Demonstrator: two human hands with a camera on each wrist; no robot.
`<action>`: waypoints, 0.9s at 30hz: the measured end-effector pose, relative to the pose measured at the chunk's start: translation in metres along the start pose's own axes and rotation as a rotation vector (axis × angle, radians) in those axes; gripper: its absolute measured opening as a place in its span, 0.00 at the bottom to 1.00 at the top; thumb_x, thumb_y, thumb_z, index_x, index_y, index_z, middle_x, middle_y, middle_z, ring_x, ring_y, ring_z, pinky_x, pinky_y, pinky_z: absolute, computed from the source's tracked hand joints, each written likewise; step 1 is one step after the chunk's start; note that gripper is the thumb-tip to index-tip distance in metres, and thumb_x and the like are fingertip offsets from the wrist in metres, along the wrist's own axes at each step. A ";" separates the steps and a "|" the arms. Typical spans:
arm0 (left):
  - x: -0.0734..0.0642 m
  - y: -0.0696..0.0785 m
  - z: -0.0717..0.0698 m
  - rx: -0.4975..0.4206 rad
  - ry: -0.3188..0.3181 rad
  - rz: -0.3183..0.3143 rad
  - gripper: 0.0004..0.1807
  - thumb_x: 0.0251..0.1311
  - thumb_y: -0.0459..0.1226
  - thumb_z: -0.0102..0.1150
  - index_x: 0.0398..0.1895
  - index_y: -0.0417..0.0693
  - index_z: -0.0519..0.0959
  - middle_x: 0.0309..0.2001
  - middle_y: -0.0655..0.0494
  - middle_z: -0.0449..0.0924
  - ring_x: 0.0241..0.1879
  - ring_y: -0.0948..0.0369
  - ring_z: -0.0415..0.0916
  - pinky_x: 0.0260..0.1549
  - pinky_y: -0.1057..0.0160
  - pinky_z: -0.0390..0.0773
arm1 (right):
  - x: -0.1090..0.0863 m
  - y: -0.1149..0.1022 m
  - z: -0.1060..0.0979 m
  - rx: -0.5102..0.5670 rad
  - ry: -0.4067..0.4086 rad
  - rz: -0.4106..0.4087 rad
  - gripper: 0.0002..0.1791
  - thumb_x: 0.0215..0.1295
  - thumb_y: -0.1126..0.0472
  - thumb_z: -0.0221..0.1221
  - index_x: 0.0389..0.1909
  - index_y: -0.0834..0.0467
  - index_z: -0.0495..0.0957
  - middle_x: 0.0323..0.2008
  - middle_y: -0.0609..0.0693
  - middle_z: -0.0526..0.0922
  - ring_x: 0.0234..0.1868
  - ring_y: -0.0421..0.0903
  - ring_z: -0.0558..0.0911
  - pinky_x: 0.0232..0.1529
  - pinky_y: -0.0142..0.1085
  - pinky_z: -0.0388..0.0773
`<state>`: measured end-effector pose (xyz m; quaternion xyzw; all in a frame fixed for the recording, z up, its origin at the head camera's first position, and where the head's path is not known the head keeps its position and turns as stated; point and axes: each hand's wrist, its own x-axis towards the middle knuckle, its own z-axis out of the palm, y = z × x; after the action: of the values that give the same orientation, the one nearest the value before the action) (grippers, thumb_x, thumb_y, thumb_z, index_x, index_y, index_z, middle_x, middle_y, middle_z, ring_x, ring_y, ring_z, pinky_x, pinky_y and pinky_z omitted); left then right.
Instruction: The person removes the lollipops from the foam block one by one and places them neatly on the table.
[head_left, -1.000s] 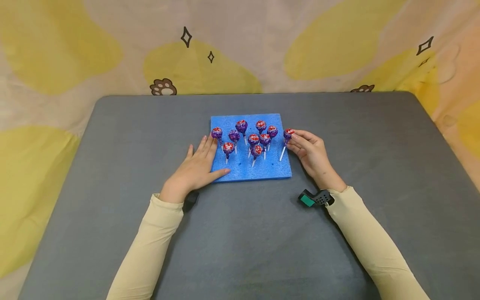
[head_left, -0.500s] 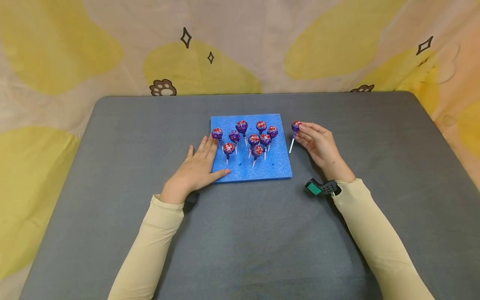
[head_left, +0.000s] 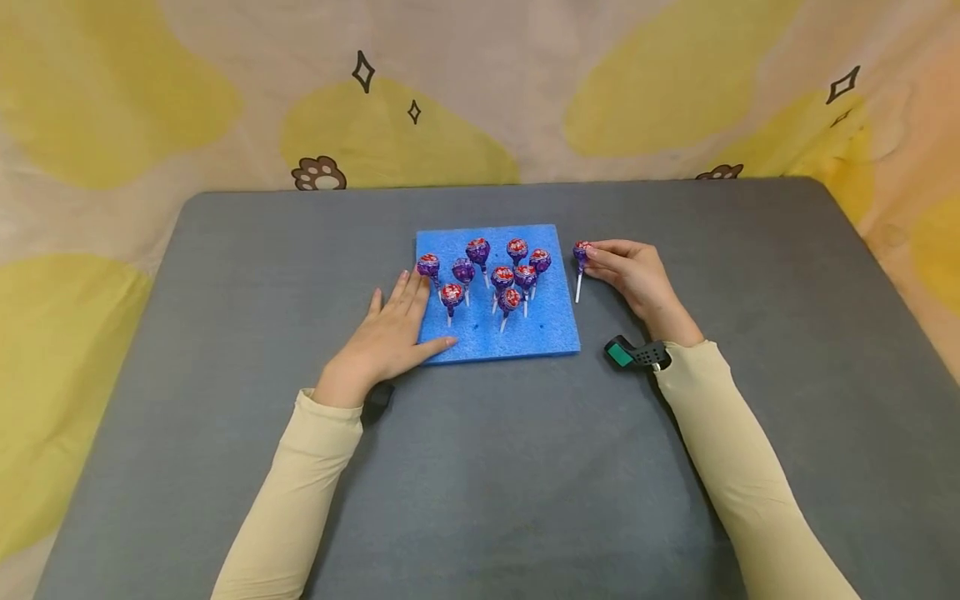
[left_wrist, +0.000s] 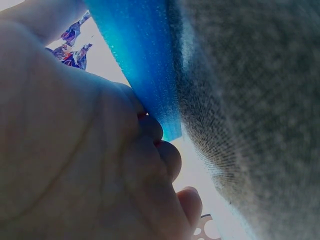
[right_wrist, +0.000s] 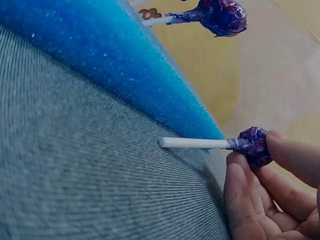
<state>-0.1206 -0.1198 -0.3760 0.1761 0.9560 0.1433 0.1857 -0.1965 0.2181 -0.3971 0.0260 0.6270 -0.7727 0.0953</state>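
My right hand (head_left: pixel 633 279) pinches a purple-and-red wrapped lollipop (right_wrist: pixel 256 147) by its candy head, just off the right side of a blue foam board (head_left: pixel 525 340). Its white stick points down, with the tip free in the right wrist view. Several matching lollipops (head_left: pixel 477 249) stand in the board by their sticks, some leaning. Along the board's left edge my left hand (head_left: pixel 382 337) lies with straight fingers touching the foam, its thumb over the front left corner. In the left wrist view, the palm and curved fingertips (left_wrist: pixel 170 160) sit against the board's side.
The board lies on a grey cloth-covered table (head_left: pixel 480 467). Small holes show in the foam near its front. Behind the table hangs a yellow-and-cream patterned curtain (head_left: pixel 540 75). A black strap with a green patch (head_left: pixel 621 354) is on the right wrist.
The right hand has carried the lollipop from over the board's right edge to beside it, away from the person. It then shifts slightly left. The left hand stays against the board.
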 end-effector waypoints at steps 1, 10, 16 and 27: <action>0.001 0.000 0.000 0.001 0.001 0.002 0.52 0.63 0.61 0.45 0.73 0.38 0.35 0.74 0.43 0.28 0.72 0.51 0.22 0.65 0.42 0.29 | 0.000 0.000 -0.001 -0.022 0.010 0.001 0.04 0.60 0.70 0.62 0.31 0.61 0.85 0.31 0.52 0.85 0.29 0.43 0.84 0.36 0.32 0.80; 0.001 -0.004 0.001 0.002 0.001 0.005 0.51 0.63 0.61 0.45 0.73 0.37 0.35 0.74 0.42 0.28 0.72 0.50 0.22 0.65 0.42 0.29 | 0.001 -0.005 -0.008 -0.161 0.014 0.043 0.05 0.61 0.70 0.60 0.32 0.63 0.85 0.31 0.51 0.85 0.28 0.42 0.84 0.34 0.32 0.81; 0.002 -0.003 0.001 -0.004 0.004 0.017 0.51 0.63 0.60 0.45 0.73 0.36 0.35 0.74 0.42 0.28 0.72 0.50 0.22 0.65 0.42 0.30 | 0.001 0.001 -0.004 -0.278 0.082 -0.025 0.07 0.60 0.70 0.62 0.37 0.67 0.84 0.30 0.49 0.84 0.28 0.40 0.84 0.33 0.31 0.80; 0.002 -0.002 0.000 -0.006 0.002 0.020 0.51 0.64 0.60 0.44 0.73 0.36 0.35 0.74 0.42 0.28 0.72 0.51 0.22 0.66 0.43 0.30 | 0.000 0.004 -0.001 -0.368 0.152 -0.058 0.12 0.57 0.68 0.64 0.39 0.72 0.82 0.28 0.48 0.84 0.27 0.37 0.83 0.32 0.28 0.80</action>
<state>-0.1223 -0.1205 -0.3773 0.1851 0.9539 0.1483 0.1838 -0.1958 0.2185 -0.4007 0.0485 0.7634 -0.6434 0.0286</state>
